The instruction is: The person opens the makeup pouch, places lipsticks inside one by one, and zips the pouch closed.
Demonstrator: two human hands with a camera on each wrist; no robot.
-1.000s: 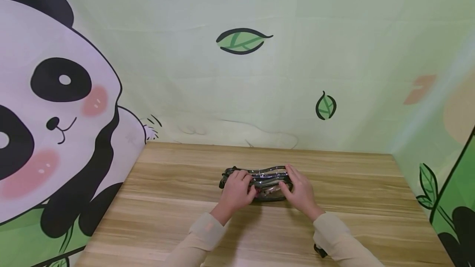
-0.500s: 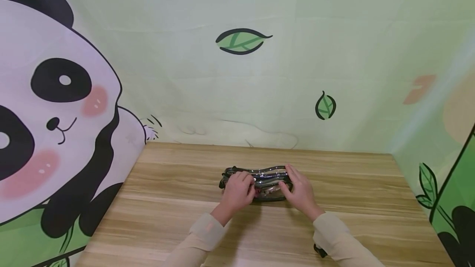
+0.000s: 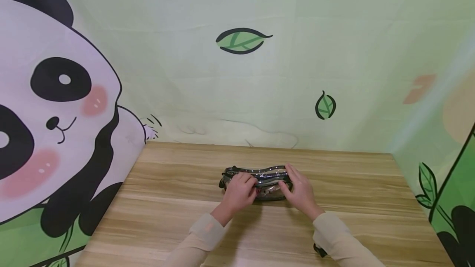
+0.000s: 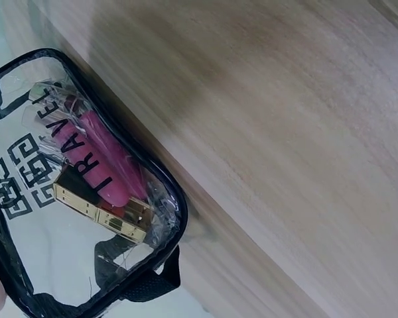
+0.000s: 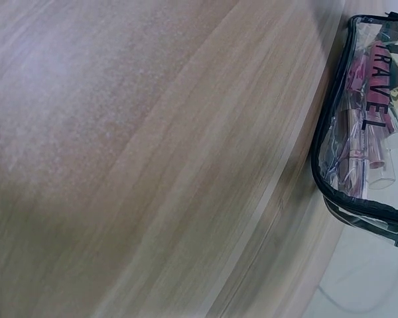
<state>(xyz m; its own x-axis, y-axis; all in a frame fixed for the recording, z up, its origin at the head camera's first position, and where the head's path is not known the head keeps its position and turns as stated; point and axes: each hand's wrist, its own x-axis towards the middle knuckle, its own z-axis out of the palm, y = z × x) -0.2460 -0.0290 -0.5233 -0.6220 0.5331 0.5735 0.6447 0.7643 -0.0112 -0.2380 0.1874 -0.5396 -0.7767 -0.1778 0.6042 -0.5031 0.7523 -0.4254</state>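
A clear cosmetic bag point(image 3: 272, 195) with black piping stands on the wooden table. Through its wall, the left wrist view shows pink tubes point(image 4: 96, 162) and a gold-and-black piece point(image 4: 99, 205) behind the printed word TRAVEL. My left hand point(image 3: 239, 190) has curled fingers pinching at the top of the bag, left of its middle; what exactly lies between the fingertips is hidden. Around the right end, my right hand point(image 3: 299, 188) grips the bag between thumb and fingers. Clear-capped tubes point(image 5: 376, 142) show inside the bag in the right wrist view.
The wooden table point(image 3: 178, 217) ends at the back against a pale green printed cloth point(image 3: 178, 73) with leaves and a panda. A black strap point(image 4: 152, 278) sticks out at the bag's end. Something small and black point(image 3: 320, 250) shows beneath the right sleeve.
My left hand has slid slightly to the right along the bag's top. The bag and my right hand have stayed in place.
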